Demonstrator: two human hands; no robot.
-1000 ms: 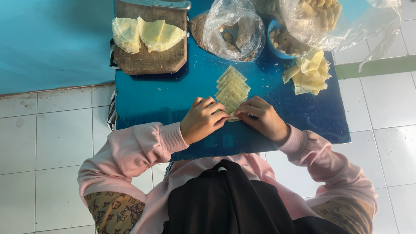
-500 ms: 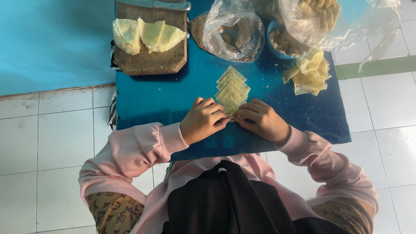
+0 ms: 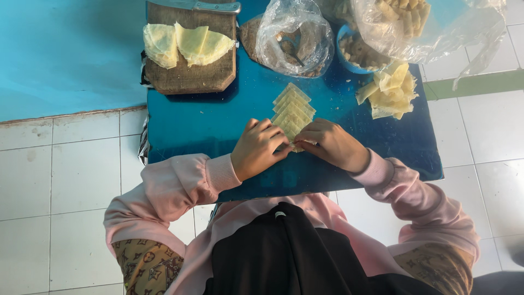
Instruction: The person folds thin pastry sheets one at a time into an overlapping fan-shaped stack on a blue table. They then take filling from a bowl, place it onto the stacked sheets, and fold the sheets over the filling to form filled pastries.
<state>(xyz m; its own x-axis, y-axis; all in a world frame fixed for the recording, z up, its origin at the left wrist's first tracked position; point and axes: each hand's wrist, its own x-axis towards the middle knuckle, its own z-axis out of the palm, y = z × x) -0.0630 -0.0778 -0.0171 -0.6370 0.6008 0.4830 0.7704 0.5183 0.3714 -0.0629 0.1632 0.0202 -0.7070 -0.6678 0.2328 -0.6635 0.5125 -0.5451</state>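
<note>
I look straight down at a small blue bench (image 3: 207, 125) with my two hands meeting near its front edge. My left hand (image 3: 257, 148) and my right hand (image 3: 333, 145) both curl their fingers onto the near end of a row of pale yellow dough squares (image 3: 293, 109), each grip pinching the nearest square between fingertips and thumb. The row runs from my hands away towards the middle of the bench, the squares overlapping like tiles. To the left of the row lies open blue surface, reaching to the left edge. At the far left corner sits a wooden cutting board (image 3: 188, 76) carrying folded thin dough sheets (image 3: 183, 43), with a knife (image 3: 199, 6) along its far edge. Behind the row stands a clear plastic bag (image 3: 295, 35) of brownish filling, and to its right a blue bowl (image 3: 349, 57) under a second, larger plastic bag (image 3: 431, 24). A loose heap of cut dough pieces (image 3: 390, 90) lies near the right edge, apart from my right hand. Around the bench is white tiled floor (image 3: 71, 175), and a turquoise wall (image 3: 65, 54) on the left.
</note>
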